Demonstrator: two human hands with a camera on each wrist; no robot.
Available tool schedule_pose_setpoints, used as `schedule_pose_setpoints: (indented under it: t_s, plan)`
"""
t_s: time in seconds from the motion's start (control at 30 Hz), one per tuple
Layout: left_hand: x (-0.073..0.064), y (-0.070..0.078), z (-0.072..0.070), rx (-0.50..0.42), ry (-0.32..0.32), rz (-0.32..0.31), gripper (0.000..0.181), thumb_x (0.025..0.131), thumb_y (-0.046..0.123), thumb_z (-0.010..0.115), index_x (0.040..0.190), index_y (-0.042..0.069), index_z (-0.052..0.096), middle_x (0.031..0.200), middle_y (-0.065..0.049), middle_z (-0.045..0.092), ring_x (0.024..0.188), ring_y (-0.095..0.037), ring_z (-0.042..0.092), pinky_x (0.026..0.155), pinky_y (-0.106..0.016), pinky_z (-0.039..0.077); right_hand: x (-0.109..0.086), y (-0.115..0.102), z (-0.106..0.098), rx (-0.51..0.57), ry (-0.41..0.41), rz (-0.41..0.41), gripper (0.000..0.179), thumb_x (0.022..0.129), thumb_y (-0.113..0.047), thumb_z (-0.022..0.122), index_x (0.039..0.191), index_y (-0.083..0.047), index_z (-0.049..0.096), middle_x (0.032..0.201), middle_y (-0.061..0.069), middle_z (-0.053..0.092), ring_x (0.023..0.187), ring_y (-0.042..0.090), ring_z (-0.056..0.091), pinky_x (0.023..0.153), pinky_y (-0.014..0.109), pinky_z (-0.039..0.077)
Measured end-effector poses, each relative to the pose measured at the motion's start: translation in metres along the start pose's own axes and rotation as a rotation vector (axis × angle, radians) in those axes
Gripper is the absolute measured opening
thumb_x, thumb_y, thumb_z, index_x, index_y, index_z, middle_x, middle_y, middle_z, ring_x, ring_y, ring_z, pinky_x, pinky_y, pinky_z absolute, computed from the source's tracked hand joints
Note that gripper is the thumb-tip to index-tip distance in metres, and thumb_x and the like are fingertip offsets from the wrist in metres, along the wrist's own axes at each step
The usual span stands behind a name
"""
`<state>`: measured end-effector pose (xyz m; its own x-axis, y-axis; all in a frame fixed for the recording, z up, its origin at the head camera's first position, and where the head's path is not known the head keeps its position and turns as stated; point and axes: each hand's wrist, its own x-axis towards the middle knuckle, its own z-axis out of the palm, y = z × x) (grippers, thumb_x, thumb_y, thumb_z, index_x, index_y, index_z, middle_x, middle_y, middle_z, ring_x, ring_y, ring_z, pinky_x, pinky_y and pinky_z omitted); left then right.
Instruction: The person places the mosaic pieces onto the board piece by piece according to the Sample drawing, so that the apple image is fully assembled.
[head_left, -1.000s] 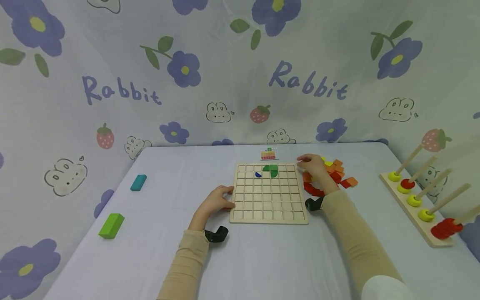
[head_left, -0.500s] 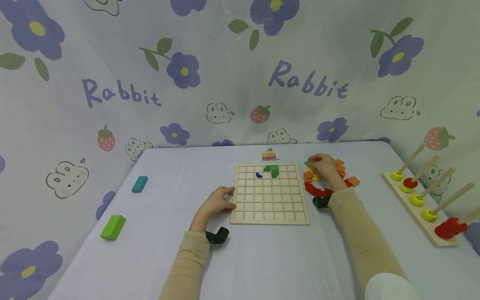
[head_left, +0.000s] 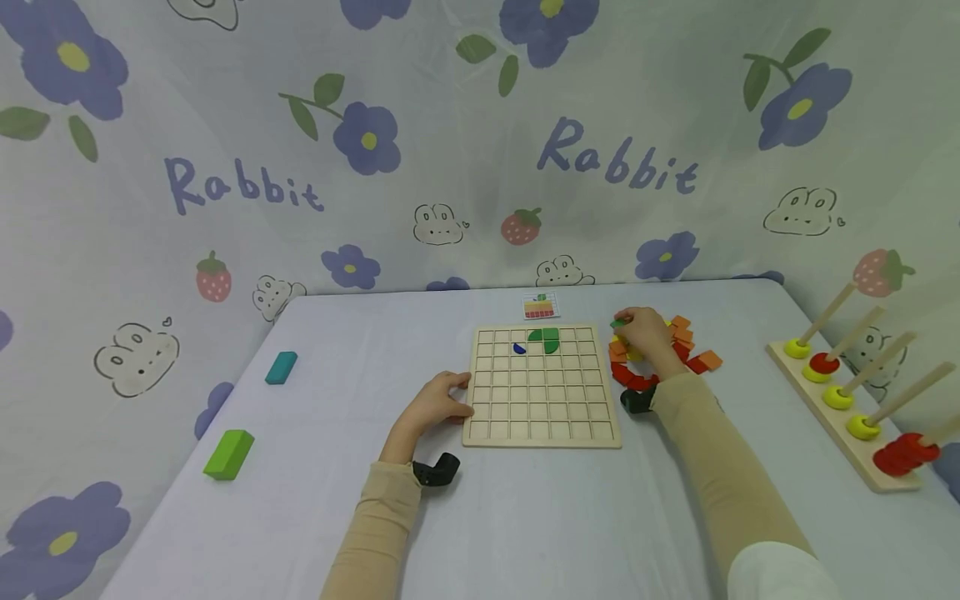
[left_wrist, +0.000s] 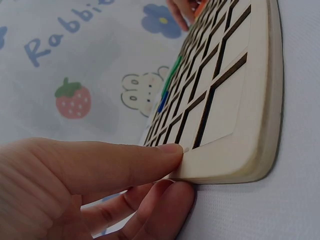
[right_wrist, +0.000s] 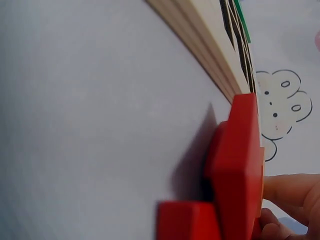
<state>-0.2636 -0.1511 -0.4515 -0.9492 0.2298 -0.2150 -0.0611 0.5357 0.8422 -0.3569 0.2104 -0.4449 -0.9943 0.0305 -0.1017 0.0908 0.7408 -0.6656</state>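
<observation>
My left hand (head_left: 433,402) pinches the left edge of a pale wooden grid board (head_left: 540,400). In the left wrist view its thumb (left_wrist: 145,159) lies on the board's rim, with curled fingers beneath the edge. On the board's far rows sit green pieces (head_left: 551,334) and a small dark blue piece (head_left: 519,348). My right hand (head_left: 647,333) is beyond the board's right side, its fingertips pinching a small green piece (head_left: 617,323). Red tiles (right_wrist: 235,170) hide part of that hand in the right wrist view.
Orange tiles (head_left: 708,359), red tiles (head_left: 641,382) and yellow ones lie around the right hand. A printed pattern card (head_left: 541,306) lies behind the board. To the right stands a wooden peg rack (head_left: 847,421) with beads. A green block (head_left: 229,455) and a teal block (head_left: 282,367) lie left.
My right hand has moved right, away from the board's far corner to the tile pile, and a green piece now shows at its fingertips. The left hand stays on the board's edge.
</observation>
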Motion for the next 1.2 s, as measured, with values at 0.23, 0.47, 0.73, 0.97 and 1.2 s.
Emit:
schedule_pose_setpoints:
  t_s: [0.23, 0.47, 0.73, 0.97, 1.2]
  plan:
    - [-0.001, 0.002, -0.001, 0.010, 0.001, -0.009, 0.065, 0.073, -0.006, 0.070, 0.133, -0.005, 0.045, 0.118, -0.016, 0.049, 0.067, -0.015, 0.057, 0.063, -0.026, 0.055, -0.003, -0.004, 0.000, -0.041, -0.019, 0.012, 0.033, 0.086, -0.009, 0.053, 0.117, 0.000, 0.059, 0.117, 0.023, 0.054, 0.102, 0.036, 0.049, 0.087, 0.047, 0.043]
    - [-0.001, 0.002, -0.003, 0.018, 0.000, -0.017, 0.066, 0.073, -0.004, 0.071, 0.133, -0.005, 0.045, 0.118, -0.016, 0.049, 0.067, -0.014, 0.057, 0.063, -0.025, 0.054, -0.005, -0.006, 0.000, -0.066, -0.021, 0.028, 0.039, 0.084, -0.006, 0.051, 0.122, 0.002, 0.055, 0.121, 0.023, 0.054, 0.101, 0.034, 0.050, 0.085, 0.044, 0.045]
    - [-0.002, 0.003, -0.004, 0.027, 0.002, -0.019, 0.066, 0.073, -0.004, 0.071, 0.133, -0.004, 0.045, 0.118, -0.016, 0.049, 0.066, -0.014, 0.057, 0.062, -0.025, 0.054, -0.006, -0.006, 0.000, -0.044, -0.018, 0.015, 0.039, 0.082, -0.005, 0.052, 0.120, 0.000, 0.055, 0.123, 0.024, 0.051, 0.100, 0.034, 0.050, 0.082, 0.044, 0.046]
    - [-0.002, 0.002, -0.003, 0.016, 0.006, -0.025, 0.066, 0.072, -0.004, 0.071, 0.133, -0.004, 0.045, 0.121, -0.017, 0.048, 0.065, -0.014, 0.058, 0.062, -0.025, 0.054, -0.009, -0.006, 0.001, -0.029, 0.009, -0.022, 0.033, 0.082, -0.005, 0.055, 0.115, 0.000, 0.058, 0.115, 0.023, 0.053, 0.096, 0.035, 0.052, 0.075, 0.042, 0.047]
    - [-0.001, 0.002, -0.003, 0.015, 0.008, -0.022, 0.066, 0.072, -0.005, 0.071, 0.133, -0.005, 0.045, 0.120, -0.017, 0.048, 0.066, -0.015, 0.057, 0.062, -0.025, 0.054, -0.008, -0.017, 0.003, 0.074, 0.027, -0.045, 0.032, 0.084, -0.011, 0.061, 0.113, 0.000, 0.057, 0.104, 0.019, 0.056, 0.090, 0.032, 0.053, 0.069, 0.035, 0.046]
